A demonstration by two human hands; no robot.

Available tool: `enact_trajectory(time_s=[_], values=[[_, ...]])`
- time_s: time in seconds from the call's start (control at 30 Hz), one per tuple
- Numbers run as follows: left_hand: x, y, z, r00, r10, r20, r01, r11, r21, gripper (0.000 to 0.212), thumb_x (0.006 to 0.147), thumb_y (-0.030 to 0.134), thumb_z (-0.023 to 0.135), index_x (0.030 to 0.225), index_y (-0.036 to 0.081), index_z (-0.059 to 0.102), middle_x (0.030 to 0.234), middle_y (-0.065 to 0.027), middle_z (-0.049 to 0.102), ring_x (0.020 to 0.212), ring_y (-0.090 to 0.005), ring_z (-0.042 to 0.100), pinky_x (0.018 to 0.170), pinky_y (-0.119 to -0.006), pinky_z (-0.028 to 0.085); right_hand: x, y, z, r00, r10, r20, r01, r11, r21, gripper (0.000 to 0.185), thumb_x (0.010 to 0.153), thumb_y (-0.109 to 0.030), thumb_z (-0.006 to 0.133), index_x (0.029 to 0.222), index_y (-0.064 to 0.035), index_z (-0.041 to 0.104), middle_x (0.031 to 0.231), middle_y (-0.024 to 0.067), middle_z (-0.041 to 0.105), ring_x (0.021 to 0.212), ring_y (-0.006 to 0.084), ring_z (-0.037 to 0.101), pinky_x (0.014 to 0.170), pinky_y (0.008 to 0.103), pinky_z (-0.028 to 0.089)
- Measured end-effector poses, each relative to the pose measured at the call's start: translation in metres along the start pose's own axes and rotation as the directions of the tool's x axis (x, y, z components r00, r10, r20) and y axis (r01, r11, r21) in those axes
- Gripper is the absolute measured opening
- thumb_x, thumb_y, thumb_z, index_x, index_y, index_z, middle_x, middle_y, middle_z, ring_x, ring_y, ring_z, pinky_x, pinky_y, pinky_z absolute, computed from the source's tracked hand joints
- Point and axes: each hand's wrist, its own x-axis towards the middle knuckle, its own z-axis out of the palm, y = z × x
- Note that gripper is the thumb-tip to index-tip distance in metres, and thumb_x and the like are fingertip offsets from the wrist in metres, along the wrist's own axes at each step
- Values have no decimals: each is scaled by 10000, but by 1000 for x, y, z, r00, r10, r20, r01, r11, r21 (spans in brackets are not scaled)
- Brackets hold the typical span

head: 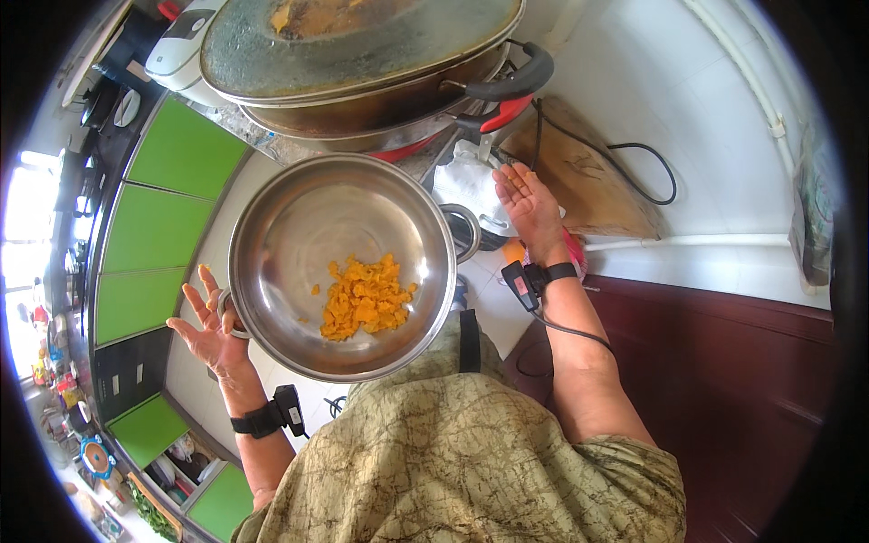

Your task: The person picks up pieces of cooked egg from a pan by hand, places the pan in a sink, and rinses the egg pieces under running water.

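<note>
A round stainless steel pan [292,203] with two loop handles lies before me, holding a heap of chopped orange food [366,298], perhaps pumpkin. Fingers of my left hand [217,332] are hooked through its left loop handle; the other fingers are spread, with orange bits on them. My right hand [526,203] is turned palm up to the right of the pan, holding nothing, with orange bits on its fingers. Beyond the pan stands a large oval pot [380,115] under a fogged glass lid [353,61]. What supports the pan, besides my left hand, cannot be told.
A white cloth or paper [468,183] lies behind my right hand, near a wooden board [597,176] and a black cable [662,163]. A white rice cooker [180,54] stands upper left. Green cabinets [176,203] line the left; a dark red wooden surface [706,380] is at right.
</note>
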Motion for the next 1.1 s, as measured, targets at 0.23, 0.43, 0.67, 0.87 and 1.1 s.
enact_trajectory(time_s=[0.23, 0.43, 0.67, 0.87, 1.1], values=[[-1, 3, -4, 996, -37, 79, 38, 999, -11, 589, 761, 534, 598, 1147, 89, 578, 1355, -139, 389, 752, -189, 458, 445, -227, 302, -10, -2, 13, 989, 34, 143, -36, 999, 10, 256, 896, -157, 512, 1089, 10, 516, 1058, 158, 582, 1029, 285, 558, 864, 344, 478], [-1, 2, -3, 994, -50, 95, 52, 998, -21, 594, 760, 541, 595, 1134, 80, 579, 1356, -147, 383, 738, -194, 462, 442, -228, 301, -28, -4, 26, 987, 47, 153, -40, 998, -47, 219, 853, -153, 592, 1025, -19, 577, 983, 129, 619, 968, 259, 593, 773, 306, 505], [-1, 0, -2, 998, -17, 54, 19, 999, -33, 594, 766, 557, 577, 1123, 83, 580, 1344, -154, 399, 743, -199, 484, 435, -231, 324, -58, -10, 62, 912, 65, 405, -6, 989, -145, 137, 813, -118, 643, 930, -53, 613, 786, 56, 616, 685, 127, 567, 538, 195, 395], [-3, 0, -2, 999, -23, 26, 23, 1000, -15, 585, 760, 576, 564, 1112, 110, 592, 1338, -160, 407, 767, -208, 523, 446, -246, 370, -97, -8, 122, 884, 117, 453, 233, 730, -642, 104, 768, -70, 690, 765, -52, 588, 663, -27, 542, 572, 28, 457, 503, 158, 352], [-2, -1, -3, 999, -17, 30, 18, 999, -50, 588, 766, 596, 542, 1056, 88, 609, 1305, -190, 431, 775, -219, 525, 431, -255, 379, -114, 43, 156, 688, 143, 711, 652, 307, -693, 45, 765, 29, 606, 800, 1, 614, 725, 9, 592, 605, 68, 512, 558, 199, 411]])
